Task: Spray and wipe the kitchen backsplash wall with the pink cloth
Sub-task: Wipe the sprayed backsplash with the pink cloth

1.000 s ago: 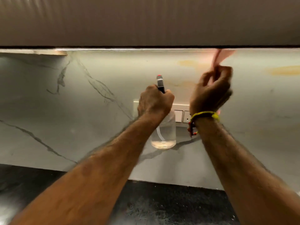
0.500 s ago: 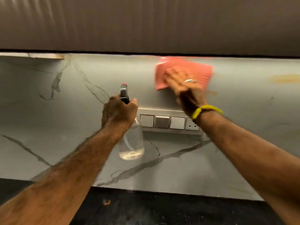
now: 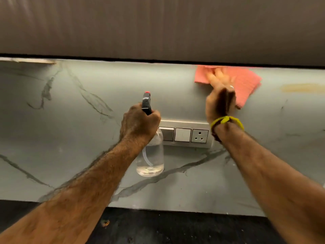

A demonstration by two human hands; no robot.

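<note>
My right hand [image 3: 220,95] presses flat the thin, limp pink cloth [image 3: 246,83] on grey marble backsplash [image 3: 88,138] above the white switch plate [image 3: 184,133]; left hand [image 3: 140,123] grips the light clear plastic spray bottle [image 3: 151,155] by its neck.

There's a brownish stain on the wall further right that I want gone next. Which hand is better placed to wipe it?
The right hand. It already presses the pink cloth flat on the backsplash, just left of the stain. The left hand grips the spray bottle and is farther away.
</note>
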